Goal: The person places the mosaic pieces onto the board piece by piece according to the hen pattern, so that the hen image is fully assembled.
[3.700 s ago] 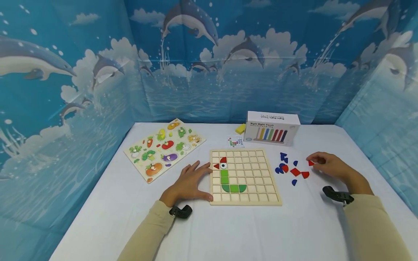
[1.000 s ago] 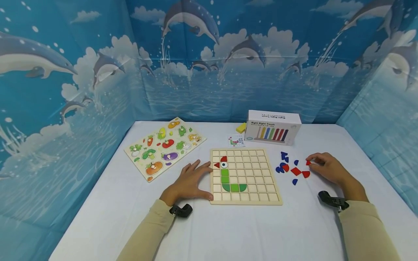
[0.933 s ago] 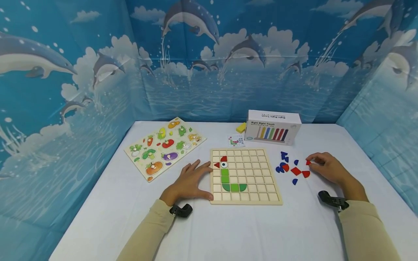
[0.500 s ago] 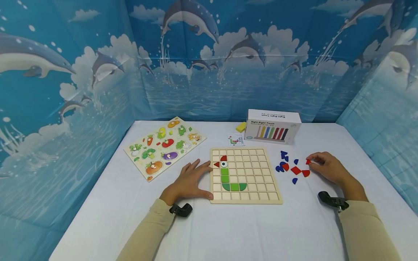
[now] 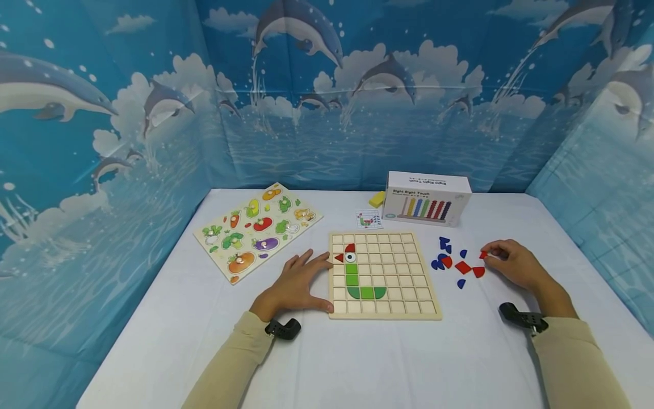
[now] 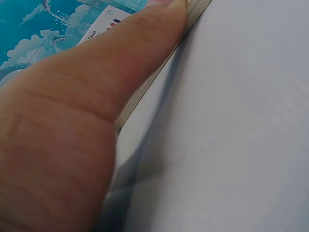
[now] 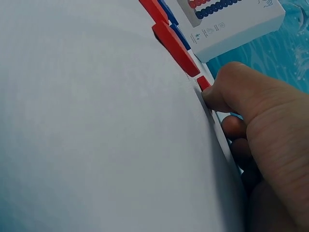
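Dolphin-print cloth walls our white table (image 5: 327,363). From the head view, our left hand (image 5: 296,284) lies flat, fingers spread, against the grid board (image 5: 383,276); our right hand (image 5: 513,264) pinches a small red piece (image 5: 482,255). Left wrist: our thumb (image 6: 120,63) presses the board's edge (image 6: 145,94). Right wrist: curled fingers (image 7: 227,92) nip the red piece (image 7: 203,82) on the table.

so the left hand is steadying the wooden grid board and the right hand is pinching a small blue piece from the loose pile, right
Not quite. The piece that the right hand pinches is red, not blue: the small red piece shows at the fingertips in the head view and in the right wrist view. The rest holds: the left hand rests against the left edge of the wooden grid board.
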Motion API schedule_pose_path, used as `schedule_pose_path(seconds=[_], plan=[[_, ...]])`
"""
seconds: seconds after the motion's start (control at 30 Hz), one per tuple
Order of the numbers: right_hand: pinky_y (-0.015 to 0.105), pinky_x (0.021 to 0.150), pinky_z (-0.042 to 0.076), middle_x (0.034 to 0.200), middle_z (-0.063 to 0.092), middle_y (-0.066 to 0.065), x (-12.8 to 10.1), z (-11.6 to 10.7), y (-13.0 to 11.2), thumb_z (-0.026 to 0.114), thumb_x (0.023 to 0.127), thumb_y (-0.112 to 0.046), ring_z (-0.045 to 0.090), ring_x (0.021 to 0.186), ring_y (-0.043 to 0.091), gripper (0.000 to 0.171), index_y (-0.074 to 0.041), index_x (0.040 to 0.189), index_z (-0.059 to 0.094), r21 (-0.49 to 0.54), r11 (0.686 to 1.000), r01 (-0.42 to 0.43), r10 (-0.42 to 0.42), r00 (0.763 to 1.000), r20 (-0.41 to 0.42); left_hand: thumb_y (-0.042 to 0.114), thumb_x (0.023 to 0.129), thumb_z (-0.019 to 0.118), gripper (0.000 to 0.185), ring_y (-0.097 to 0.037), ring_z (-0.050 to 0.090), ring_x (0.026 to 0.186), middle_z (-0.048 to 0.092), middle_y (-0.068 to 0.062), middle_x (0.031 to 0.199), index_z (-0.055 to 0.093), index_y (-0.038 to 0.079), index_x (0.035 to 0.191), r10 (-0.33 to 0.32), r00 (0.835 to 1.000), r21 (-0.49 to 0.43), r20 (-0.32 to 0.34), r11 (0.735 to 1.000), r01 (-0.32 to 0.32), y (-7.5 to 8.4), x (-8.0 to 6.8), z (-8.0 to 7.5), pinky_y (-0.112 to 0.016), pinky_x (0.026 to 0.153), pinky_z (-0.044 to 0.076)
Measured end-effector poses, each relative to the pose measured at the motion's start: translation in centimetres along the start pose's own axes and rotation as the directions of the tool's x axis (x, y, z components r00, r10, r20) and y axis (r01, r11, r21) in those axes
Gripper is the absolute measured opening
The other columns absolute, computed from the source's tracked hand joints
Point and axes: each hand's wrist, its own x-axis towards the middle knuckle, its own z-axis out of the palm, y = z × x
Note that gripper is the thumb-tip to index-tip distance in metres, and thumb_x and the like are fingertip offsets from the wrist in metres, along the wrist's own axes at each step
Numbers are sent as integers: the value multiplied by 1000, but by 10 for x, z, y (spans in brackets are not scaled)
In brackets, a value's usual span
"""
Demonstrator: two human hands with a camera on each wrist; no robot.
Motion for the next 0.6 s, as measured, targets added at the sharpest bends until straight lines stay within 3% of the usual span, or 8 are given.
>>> schedule_pose_path(seconds=[0.4, 0.6], plan=[[66, 94, 44, 114, 53, 27, -5, 0, -4, 66, 94, -6, 48, 106, 46, 25, 4, 117, 63, -9, 1000, -1, 1, 1000, 12, 82, 69, 71, 101, -26, 4, 154, 22, 8, 166, 43, 31, 152, -9, 1000, 8, 15, 1000, 9, 1, 0, -1, -53, 119, 6], [61, 90, 46, 110, 55, 24, -7, -1, -4, 66, 94, -7, 49, 101, 42, 25, 4, 117, 63, -20, 1000, 17, -17, 1000, 18, 81, 69, 71, 102, -28, 5, 154, 23, 6, 166, 43, 30, 152, -1, 1000, -1, 6, 1000, 1, 0, 0, 0, -54, 119, 7]])
